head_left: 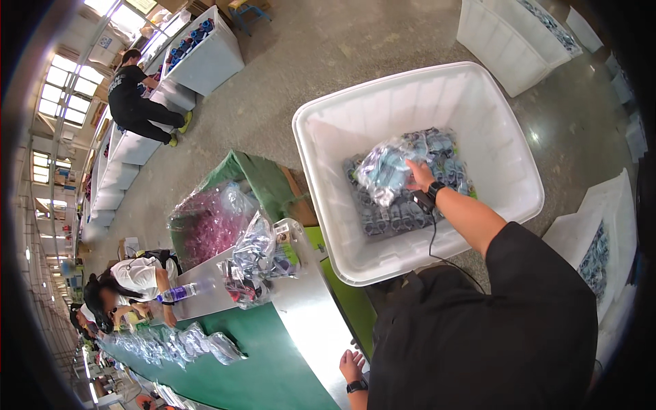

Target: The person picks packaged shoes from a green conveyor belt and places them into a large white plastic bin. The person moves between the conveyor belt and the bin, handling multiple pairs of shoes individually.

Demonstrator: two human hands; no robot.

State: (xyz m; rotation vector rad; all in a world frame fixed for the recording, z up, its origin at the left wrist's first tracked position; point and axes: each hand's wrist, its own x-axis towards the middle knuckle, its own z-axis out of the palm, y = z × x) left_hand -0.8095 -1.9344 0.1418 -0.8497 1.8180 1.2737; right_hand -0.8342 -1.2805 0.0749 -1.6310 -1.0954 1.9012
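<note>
My right hand (420, 176) reaches into a large white plastic bin (506, 137) and grips a clear plastic bag (386, 171) with pale blue and purple contents, partly blurred. Below that bag, packed grey-blue items (396, 217) in clear wrapping cover the bin's floor; their exact kind is hard to make out. Down by the edge of a metal-topped table (307, 307), my left hand (352, 365) is loosely curled with its fingers apart, holding nothing. Both wrists carry dark bands.
More clear bags (256, 263) are heaped on the table's corner, beside a green-lined box (212, 225) of pink wrapped items. Bagged goods (178, 345) lie along a green belt where a co-worker (140, 280) sits. Another person (133, 96) bends over white bins; further bins (506, 48) stand right.
</note>
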